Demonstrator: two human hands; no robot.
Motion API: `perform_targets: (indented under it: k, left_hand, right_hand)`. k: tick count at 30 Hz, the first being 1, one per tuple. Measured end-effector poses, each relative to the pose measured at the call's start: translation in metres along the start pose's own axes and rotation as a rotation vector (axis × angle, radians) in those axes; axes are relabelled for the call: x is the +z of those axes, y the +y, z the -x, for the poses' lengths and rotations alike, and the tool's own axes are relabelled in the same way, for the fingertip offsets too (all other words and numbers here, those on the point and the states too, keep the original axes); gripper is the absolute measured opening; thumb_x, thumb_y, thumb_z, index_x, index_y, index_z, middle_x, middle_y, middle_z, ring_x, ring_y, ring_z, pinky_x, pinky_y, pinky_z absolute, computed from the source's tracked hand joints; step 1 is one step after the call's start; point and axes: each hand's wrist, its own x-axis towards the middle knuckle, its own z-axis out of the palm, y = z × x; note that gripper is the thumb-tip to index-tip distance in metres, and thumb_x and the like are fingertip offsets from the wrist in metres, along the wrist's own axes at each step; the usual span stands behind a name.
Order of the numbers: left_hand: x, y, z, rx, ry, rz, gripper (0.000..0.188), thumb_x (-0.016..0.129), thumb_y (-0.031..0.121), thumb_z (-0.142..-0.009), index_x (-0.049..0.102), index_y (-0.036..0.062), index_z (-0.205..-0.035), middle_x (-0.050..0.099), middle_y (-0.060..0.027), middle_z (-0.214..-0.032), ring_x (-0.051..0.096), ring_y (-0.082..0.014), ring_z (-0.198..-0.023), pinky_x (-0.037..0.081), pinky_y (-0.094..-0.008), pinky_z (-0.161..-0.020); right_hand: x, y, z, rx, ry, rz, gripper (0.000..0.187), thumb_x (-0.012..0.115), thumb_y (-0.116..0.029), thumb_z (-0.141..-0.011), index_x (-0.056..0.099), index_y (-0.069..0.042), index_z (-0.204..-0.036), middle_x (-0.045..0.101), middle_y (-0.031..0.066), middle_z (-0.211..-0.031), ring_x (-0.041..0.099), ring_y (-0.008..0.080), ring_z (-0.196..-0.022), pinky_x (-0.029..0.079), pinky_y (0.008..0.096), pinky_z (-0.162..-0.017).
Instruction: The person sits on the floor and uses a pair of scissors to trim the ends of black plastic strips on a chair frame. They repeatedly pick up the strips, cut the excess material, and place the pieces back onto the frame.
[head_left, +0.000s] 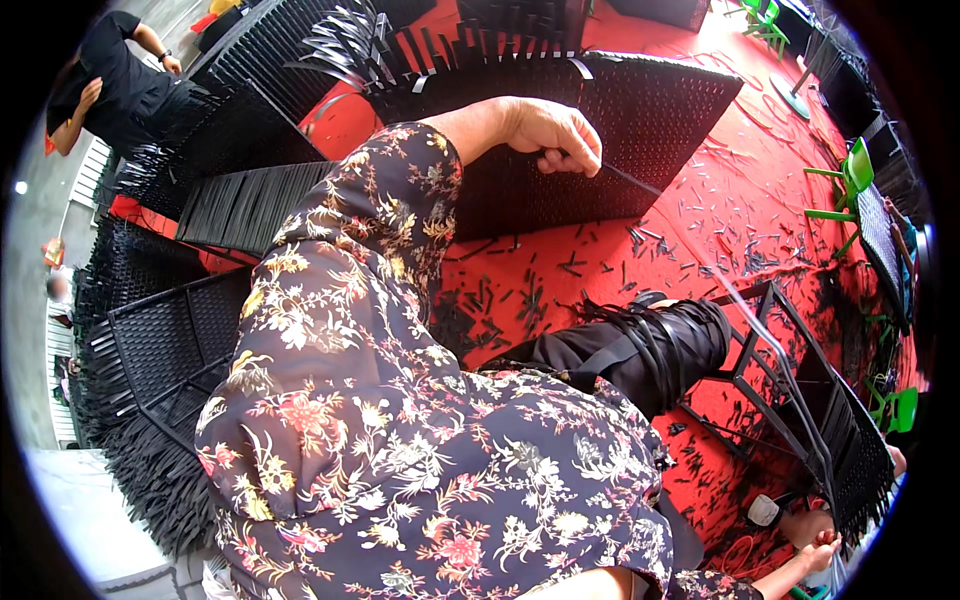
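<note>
A thin black strip (625, 180), judged light, flexible and slippery, is clamped in the left hand (550, 135) beside the woven panel (640, 110), while the right hand (815, 555) is closed low on another strand.

1. The work is carried by a floor covered in a red mat (640, 270).
2. Short black strip offcuts (700, 215) are scattered thickly over the mat.
3. A black woven panel (640, 130) is stood on edge on the mat.
4. A black metal frame (790, 370) is laid at the right.
5. More woven panels (170, 340) are stacked at the left.
6. Green chairs (850, 185) are seen at the far right.
</note>
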Motion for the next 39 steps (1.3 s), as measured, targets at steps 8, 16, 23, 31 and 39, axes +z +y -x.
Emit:
perform_targets:
  k: [8, 16, 23, 31, 39]
  left_hand:
    - [0.001, -0.002, -0.001, -0.099, -0.009, -0.117, 0.016, 0.064, 0.015, -0.081, 0.062, -0.0002, -0.084, 0.046, 0.0011, -0.056, 0.037, -0.0053, -0.044, 0.03, -0.0211, -0.041]
    - [0.022, 0.004, -0.027, 0.14, 0.229, -0.595, 0.014, 0.069, 0.015, -0.072, 0.065, 0.0022, -0.077, 0.053, 0.0016, -0.059, 0.048, -0.0082, -0.053, 0.037, -0.0244, -0.048]
    - [0.111, 0.061, -0.083, 0.535, 0.24, -0.983, 0.013, 0.068, 0.011, -0.069, 0.063, 0.0021, -0.077, 0.06, -0.0104, -0.067, 0.057, -0.0223, -0.061, 0.045, -0.0335, -0.06]
    - [0.254, 0.132, -0.074, 1.001, -0.111, -1.498, 0.012, 0.059, 0.016, -0.071, 0.056, 0.0044, -0.074, 0.055, -0.0094, -0.074, 0.06, -0.0281, -0.069, 0.048, -0.0383, -0.056]
    - [0.31, 0.125, -0.093, 1.915, 0.055, -1.165, 0.022, 0.062, 0.015, -0.068, 0.062, 0.0009, -0.084, 0.059, -0.0128, -0.09, 0.06, -0.0275, -0.087, 0.046, -0.044, -0.082]
  right_hand:
    - [-0.013, 0.013, 0.017, 0.012, 0.137, 0.079, 0.03, 0.059, -0.029, -0.087, 0.063, 0.0, -0.085, 0.062, 0.0089, -0.071, 0.051, 0.015, -0.051, 0.041, 0.0247, -0.044]
    - [-0.057, 0.055, 0.034, 0.113, 0.217, 0.176, 0.033, 0.06, -0.033, -0.085, 0.061, 0.0, -0.084, 0.06, 0.0077, -0.07, 0.048, 0.0148, -0.048, 0.038, 0.0253, -0.04]
    - [-0.039, 0.046, 0.169, 0.483, -0.371, 1.134, 0.032, 0.063, -0.036, -0.079, 0.057, -0.005, -0.075, 0.046, 0.0024, -0.051, 0.048, 0.015, -0.043, 0.033, 0.0277, -0.037]
    - [0.197, -0.119, 0.371, -0.529, -1.124, 0.294, 0.037, 0.06, -0.012, -0.081, 0.052, 0.001, -0.115, 0.062, 0.0104, -0.097, 0.057, 0.0125, -0.075, 0.045, 0.0262, -0.069]
    - [0.192, -0.048, 0.389, 0.166, -0.825, -0.332, 0.018, 0.047, -0.015, -0.093, 0.058, -0.001, -0.09, 0.048, -0.0019, -0.06, 0.042, 0.004, -0.053, 0.035, 0.02, -0.048]
